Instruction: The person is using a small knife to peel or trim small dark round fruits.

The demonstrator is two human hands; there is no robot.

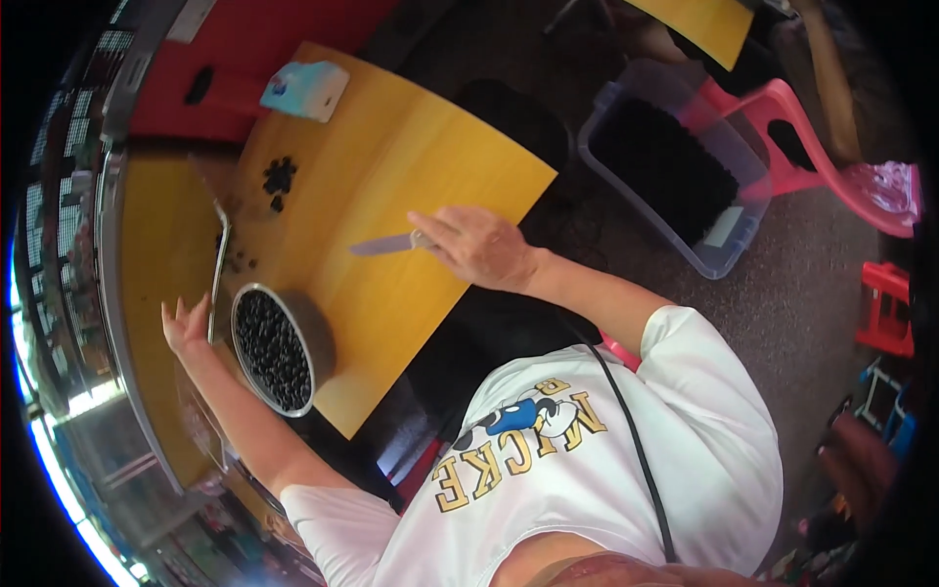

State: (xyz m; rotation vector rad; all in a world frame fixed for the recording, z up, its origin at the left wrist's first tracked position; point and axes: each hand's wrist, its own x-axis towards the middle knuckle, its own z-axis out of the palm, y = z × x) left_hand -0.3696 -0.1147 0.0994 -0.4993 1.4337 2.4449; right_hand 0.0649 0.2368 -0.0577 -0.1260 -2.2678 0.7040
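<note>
Knife (pixel 383 245) looks light, stiff and thin (it may be sharp!), so hold its handle (pixel 422 239). It is above the yellow bench (pixel 401 147), with the grip of the right hand (pixel 481 247) wrapped around it. Left hand (pixel 187 328) has spread fingers near the bowl (pixel 320 338).

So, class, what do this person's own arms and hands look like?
Both sleeves are white, short and loose, leaving the forearms bare. The left hand and right hand show no gloves. A dark cord runs down the white shirt.
</note>
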